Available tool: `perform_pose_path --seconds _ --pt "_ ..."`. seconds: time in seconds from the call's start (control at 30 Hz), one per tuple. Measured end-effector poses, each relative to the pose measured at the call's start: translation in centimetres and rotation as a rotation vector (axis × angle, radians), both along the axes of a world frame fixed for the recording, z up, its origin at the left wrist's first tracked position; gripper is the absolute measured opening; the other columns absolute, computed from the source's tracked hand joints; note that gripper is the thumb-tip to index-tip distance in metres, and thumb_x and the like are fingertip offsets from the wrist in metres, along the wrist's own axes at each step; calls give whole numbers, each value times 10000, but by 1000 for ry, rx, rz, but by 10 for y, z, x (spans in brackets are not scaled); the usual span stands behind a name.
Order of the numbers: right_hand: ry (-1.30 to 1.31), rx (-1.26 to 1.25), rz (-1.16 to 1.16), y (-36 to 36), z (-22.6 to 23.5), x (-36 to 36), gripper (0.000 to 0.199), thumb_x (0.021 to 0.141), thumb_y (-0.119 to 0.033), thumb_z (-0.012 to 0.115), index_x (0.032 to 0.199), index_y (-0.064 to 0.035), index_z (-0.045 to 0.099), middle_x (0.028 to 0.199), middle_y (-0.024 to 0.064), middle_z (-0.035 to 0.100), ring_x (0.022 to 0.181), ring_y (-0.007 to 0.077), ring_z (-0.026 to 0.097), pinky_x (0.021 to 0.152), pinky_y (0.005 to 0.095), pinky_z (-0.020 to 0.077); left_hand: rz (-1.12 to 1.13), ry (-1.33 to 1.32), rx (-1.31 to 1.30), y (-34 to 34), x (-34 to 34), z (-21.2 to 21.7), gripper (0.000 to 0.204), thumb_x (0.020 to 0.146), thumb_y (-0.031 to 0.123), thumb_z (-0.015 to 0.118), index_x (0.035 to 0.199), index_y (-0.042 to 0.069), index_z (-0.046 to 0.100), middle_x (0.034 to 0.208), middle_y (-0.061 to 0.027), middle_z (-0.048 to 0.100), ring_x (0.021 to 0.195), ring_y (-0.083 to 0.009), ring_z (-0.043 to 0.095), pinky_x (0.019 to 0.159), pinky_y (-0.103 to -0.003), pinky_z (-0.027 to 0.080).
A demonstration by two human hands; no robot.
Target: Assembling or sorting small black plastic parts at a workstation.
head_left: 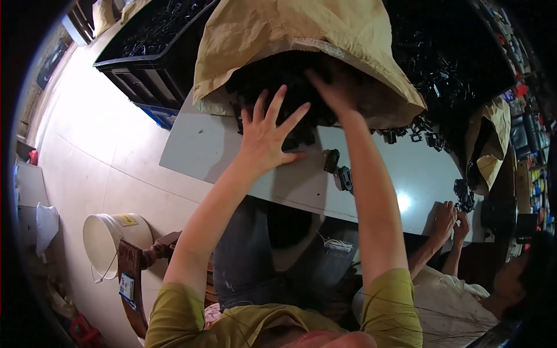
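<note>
So the brown paper sack [301, 35] lies tipped at the tabletop's [197, 145] far edge, spilling small black plastic parts [278, 75]. Looks heavy, floppy and tearable, so I'd grab the mouth rim. Left hand [268, 130] is spread flat on the pile; right hand [336, 87] reaches inside, fingers hidden.

two hands of the wearer show, the left hand [268, 134] and the right hand [332, 87], and two more hands [451, 220] belong to a second person at the right. there is one worktop [203, 151], one large paper sack [301, 29], a second paper sack [490, 145], one white bucket [110, 238] and two dark crates [145, 52]. the small black parts [342, 171] in the sacks and crates are too many to count, with two lying loose near the right forearm.
</note>
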State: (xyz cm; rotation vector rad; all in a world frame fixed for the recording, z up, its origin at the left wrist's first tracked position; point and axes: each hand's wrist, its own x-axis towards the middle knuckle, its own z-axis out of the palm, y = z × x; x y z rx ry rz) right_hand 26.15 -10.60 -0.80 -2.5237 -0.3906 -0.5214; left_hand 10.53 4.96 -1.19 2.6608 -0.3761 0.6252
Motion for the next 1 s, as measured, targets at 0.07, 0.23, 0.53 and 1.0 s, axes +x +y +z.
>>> perform_pose_path --seconds 0.07,0.23,0.53,1.0 --pt "97 -64 15 27 14 -26 654 769 -593 609 1276 -185 544 1296 170 521 1190 381 477 1007 441 369 19 10 15 4 -6 -4 1019 482 421 865 1377 379 382 1516 -105 158 1307 -441 269 948 -648 304" --pt "85 -91 7 44 3 -51 566 742 -586 632 1218 -284 586 1221 169 547 1136 382 505 960 448 415 43 0 -9 9 -23 -9 975 511 409 860 1364 336 393 1512 -103 172 1308 -432 282 957 -656 298" --pt "-69 38 147 58 -13 -102 435 767 -422 681 1146 -212 639 1171 195 559 1053 401 547 891 438 461 54 -14 -97 24 -49 -15 859 527 361 858 1261 213 437 1493 -102 212 1317 -385 284 988 -630 287" --pt "-236 -221 35 -72 36 -197 182 802 -145 668 930 -16 673 886 117 612 777 275 554 709 383 444 67 -362 -340 46 -62 -1 308 787 58 614 1095 59 629 1188 -112 574 1071 -315 535 928 -399 417"
